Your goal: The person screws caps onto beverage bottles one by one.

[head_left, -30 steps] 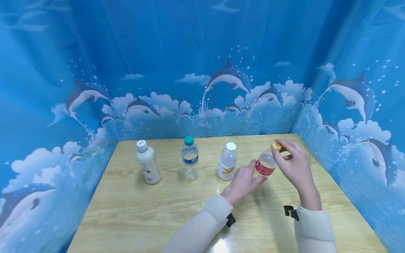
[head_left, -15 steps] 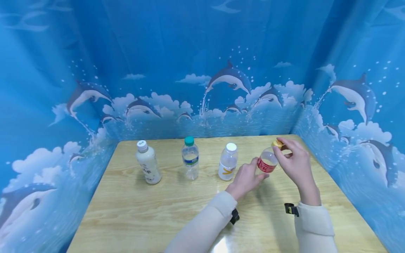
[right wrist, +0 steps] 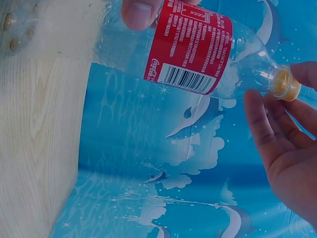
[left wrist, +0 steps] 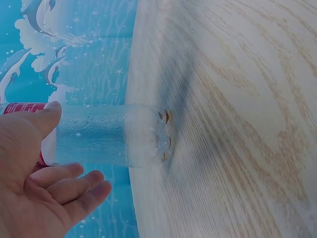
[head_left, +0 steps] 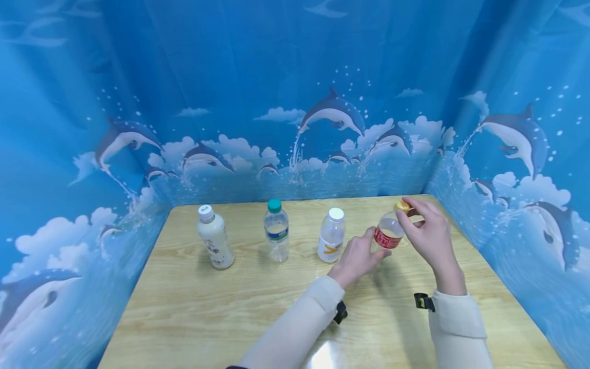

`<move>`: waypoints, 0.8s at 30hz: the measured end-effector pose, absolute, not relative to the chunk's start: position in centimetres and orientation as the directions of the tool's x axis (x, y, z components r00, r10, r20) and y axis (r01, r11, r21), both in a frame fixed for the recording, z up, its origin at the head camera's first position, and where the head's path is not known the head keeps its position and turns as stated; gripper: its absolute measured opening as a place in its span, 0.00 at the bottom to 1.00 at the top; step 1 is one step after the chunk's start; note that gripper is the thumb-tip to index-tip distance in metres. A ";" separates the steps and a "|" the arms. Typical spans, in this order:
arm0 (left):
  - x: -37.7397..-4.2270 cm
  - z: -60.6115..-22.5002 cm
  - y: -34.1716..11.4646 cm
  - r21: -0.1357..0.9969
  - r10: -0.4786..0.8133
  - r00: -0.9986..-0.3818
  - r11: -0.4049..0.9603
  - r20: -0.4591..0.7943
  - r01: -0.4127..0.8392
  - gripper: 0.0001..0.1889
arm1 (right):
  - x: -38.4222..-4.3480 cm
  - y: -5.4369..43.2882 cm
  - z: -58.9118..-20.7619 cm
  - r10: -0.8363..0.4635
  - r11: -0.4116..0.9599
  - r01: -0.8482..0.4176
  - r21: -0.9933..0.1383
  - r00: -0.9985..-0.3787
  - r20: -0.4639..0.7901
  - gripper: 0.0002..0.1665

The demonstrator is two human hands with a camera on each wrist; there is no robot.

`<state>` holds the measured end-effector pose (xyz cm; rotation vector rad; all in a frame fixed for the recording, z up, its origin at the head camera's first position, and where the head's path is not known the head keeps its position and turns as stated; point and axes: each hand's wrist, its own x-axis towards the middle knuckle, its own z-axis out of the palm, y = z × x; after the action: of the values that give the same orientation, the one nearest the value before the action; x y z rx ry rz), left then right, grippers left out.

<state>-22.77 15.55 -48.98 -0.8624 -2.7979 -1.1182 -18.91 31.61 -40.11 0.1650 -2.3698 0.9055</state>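
Note:
A clear plastic bottle with a red label (head_left: 387,239) stands at the right of the table, close to its surface. My left hand (head_left: 357,260) grips it around the label from the left, thumb on the near side; in the left wrist view the three lower fingers hang off the bottle. At the top, my right hand (head_left: 429,237) pinches the yellow cap (right wrist: 286,84) between thumb and fingers. The cap sits on the bottle's neck. Seen in the right wrist view, the bottle's label (right wrist: 190,47) carries a barcode and white print.
To the left stand a white-capped clear bottle (head_left: 331,236), a green-capped water bottle (head_left: 276,233) and a milky white bottle (head_left: 215,238), all upright on the wooden table (head_left: 193,312). A blue dolphin-print curtain (head_left: 258,102) encloses the back and sides.
The bottle and my left hand have shifted slightly right and up. My right fingers have changed their hold a little on the yellow cap, which shows more now.

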 end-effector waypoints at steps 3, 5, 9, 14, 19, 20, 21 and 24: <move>-22.7 -48.9 15.4 0.657 0.485 -0.854 0.586 0.186 0.475 0.38 | -19.0 31.6 -40.2 0.087 0.756 -0.322 -0.570 -0.814 0.574 0.24; -22.7 -49.0 15.3 0.674 0.481 -0.861 0.582 0.166 0.455 0.40 | -19.0 31.6 -40.3 0.086 0.753 -0.328 -0.570 -0.810 0.580 0.24; -22.7 -49.1 15.0 0.704 0.473 -0.871 0.574 0.132 0.418 0.43 | -19.1 31.6 -40.4 0.088 0.751 -0.336 -0.568 -0.802 0.591 0.24; -22.5 -49.1 14.6 0.704 0.469 -0.872 0.573 0.138 0.420 0.46 | -19.1 31.6 -40.5 0.087 0.753 -0.338 -0.564 -0.799 0.595 0.25; -21.6 -49.0 14.0 0.706 0.459 -0.880 0.583 0.123 0.403 0.48 | -19.1 31.6 -40.6 0.088 0.748 -0.343 -0.568 -0.797 0.598 0.25; -21.4 -49.1 13.8 0.701 0.457 -0.880 0.585 0.130 0.408 0.47 | -19.1 31.6 -40.5 0.088 0.744 -0.345 -0.572 -0.798 0.597 0.25; -21.1 -49.1 13.5 0.697 0.460 -0.876 0.583 0.141 0.418 0.46 | -19.1 31.6 -40.5 0.088 0.743 -0.347 -0.572 -0.797 0.597 0.25; -20.1 -49.1 12.5 0.677 0.474 -0.855 0.560 0.211 0.478 0.40 | -19.0 31.6 -40.3 0.089 0.746 -0.346 -0.569 -0.796 0.599 0.24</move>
<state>-20.06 12.53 -49.15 -0.8444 -2.7704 -1.2038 -19.02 31.60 -40.30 0.1927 -2.3254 0.9207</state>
